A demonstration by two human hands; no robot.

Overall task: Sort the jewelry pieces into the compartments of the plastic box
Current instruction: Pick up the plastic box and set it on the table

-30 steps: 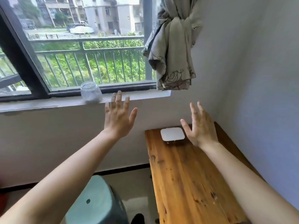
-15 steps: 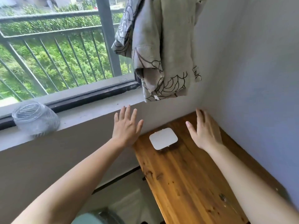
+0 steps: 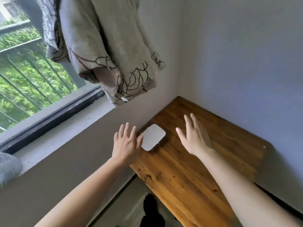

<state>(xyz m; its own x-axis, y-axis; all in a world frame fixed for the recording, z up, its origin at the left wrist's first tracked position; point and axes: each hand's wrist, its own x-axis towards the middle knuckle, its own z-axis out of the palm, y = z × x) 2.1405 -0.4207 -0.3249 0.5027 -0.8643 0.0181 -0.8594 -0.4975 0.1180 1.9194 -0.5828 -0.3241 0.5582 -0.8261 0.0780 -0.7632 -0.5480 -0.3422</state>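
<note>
Since the earlier frame the view has swung down and right: the jar on the sill has slid almost out of frame at 9 o'clock, and both hands have dropped nearer the white box [image 3: 153, 137]. I now read the left hand [image 3: 127, 142] at the box's 9 o'clock edge, its thumb touching or overlapping that edge (cannot tell which). The right hand [image 3: 194, 138] hovers at the box's 3 o'clock, near but apart from it. Both hands are spread flat, fingers wide, holding nothing.

The box sits closed, lid up, at the far corner of the wooden table [image 3: 188, 174], close to the table's left edge and the wall. No jewelry shows anywhere; I judge it may be inside the box or out of frame.

Risks as I see them: the box lies near the table's edge, so a clumsy push from the right hand could slide it off toward the floor. If pieces are inside, a sharp lid-pop could scatter small items across the wood or into the wall gap. The hanging cloth [image 3: 105, 51] at 12 o'clock could brush a raised hand.
</note>
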